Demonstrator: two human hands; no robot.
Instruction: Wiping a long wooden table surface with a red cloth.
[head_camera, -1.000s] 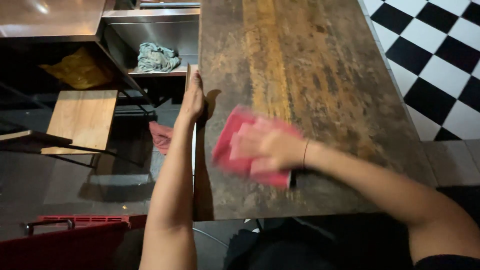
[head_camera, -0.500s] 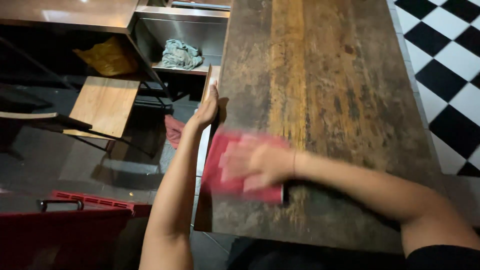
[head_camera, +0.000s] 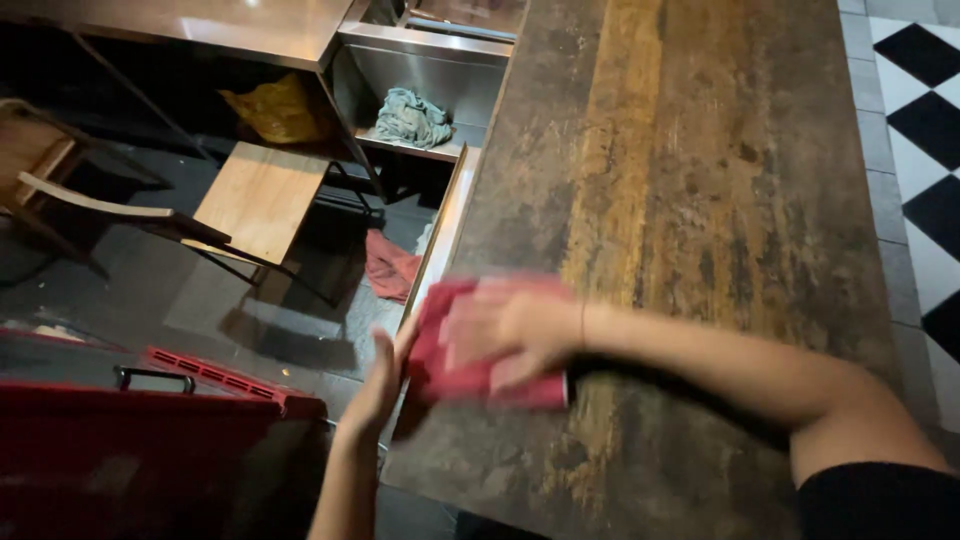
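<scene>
Low in the centre of the frame, our right hand (head_camera: 510, 335) lies flat on a crumpled red cleaning cloth (head_camera: 470, 345), fingers spread and pressing it onto the worn, dark brown wooden tabletop (head_camera: 700, 200) near its left edge; the hand is blurred, so we cannot tell whether the fingers pinch any fabric. Just left of the cloth, our left hand (head_camera: 385, 375) stands open against the table's edge, fingers straight and together, holding nothing. In the upper left we see a steel shelf (head_camera: 420, 70) with a pale green rag (head_camera: 410, 118), a light wooden chair (head_camera: 250, 200), and a red rag (head_camera: 390, 268) on the floor.
</scene>
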